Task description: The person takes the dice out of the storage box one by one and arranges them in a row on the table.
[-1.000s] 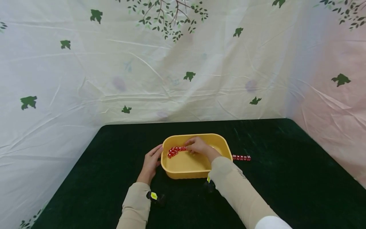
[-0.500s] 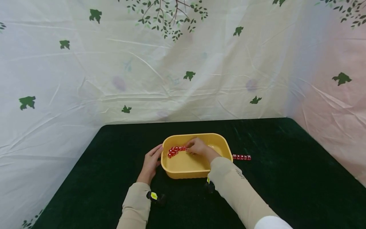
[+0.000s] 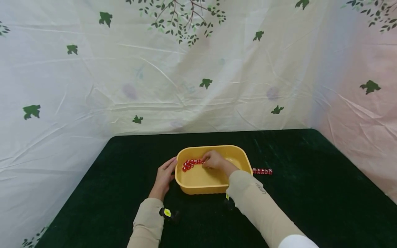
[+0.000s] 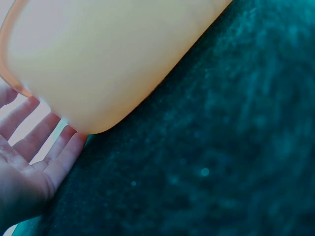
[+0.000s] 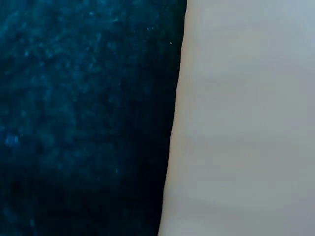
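Observation:
Inside a yellow plastic tub (image 3: 203, 189), several red dice (image 3: 188, 165) with white pips lie in a small cluster, with a row running right from it. My right hand (image 3: 215, 160) reaches over the front rim into the tub and pinches a red die at the row's right end; the fingers partly hide it. My left hand (image 3: 162, 177) rests its extended fingers against the tub's left end. In the left wrist view, the fingertips of the left hand (image 4: 37, 152) touch the tub wall (image 4: 108, 69). The right wrist view holds only the tub's side (image 5: 241, 118) and dark cloth, no hand.
A straight row of red dice (image 3: 262, 171) lies on the dark green cloth-covered table (image 3: 310, 193), just right of the tub. Pale curtains (image 3: 161, 75) with a leaf print stand behind the table and along both sides.
The right hand stays at the right end of the dice row, with only a slight shift of its fingers. The left hand and tub keep their places.

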Motion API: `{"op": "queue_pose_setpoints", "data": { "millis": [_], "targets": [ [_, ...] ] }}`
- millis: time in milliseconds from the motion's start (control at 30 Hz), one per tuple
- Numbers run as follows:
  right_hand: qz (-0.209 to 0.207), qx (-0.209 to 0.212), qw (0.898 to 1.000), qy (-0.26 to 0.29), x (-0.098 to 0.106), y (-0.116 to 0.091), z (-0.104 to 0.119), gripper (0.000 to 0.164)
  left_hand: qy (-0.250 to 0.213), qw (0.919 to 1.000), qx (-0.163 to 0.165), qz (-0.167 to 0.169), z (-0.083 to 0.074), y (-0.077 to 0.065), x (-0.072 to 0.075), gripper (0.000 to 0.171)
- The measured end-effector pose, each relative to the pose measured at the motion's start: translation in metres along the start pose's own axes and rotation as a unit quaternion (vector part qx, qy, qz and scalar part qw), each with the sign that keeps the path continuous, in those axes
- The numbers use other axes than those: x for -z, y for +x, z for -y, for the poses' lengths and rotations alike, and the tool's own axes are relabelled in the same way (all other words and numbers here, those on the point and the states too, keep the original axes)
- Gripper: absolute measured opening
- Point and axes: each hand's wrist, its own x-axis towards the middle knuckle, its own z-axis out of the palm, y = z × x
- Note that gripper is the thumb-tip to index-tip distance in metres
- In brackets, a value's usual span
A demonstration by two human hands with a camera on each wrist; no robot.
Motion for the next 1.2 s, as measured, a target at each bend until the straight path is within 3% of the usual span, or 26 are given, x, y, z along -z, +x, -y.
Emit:
{"op": "queue_pose_setpoints", "data": {
  "millis": [200,467,700,1200],
  "targets": [
    [0.005,-0.004,1.0,0.017,0.007,-0.005,0.003,0.014,-0.004,1.0,-0.002,0.003,0.0,0.0,0.0,0.05],
    [-0.026,0.058,0.998,-0.021,0.027,-0.011,0.013,0.013,-0.006,1.0,-0.003,0.002,0.0,0.0,0.0,0.05],
    [-0.04,0.055,0.996,-0.054,0.046,-0.015,0.016,0.016,-0.007,1.0,-0.001,0.0,0.0,0.0,0.0,0.049],
    [-0.051,0.038,0.998,-0.018,0.084,-0.026,0.0,0.019,-0.008,0.9999,-0.011,0.009,0.0,-0.001,0.001,0.048]
  ]
}}
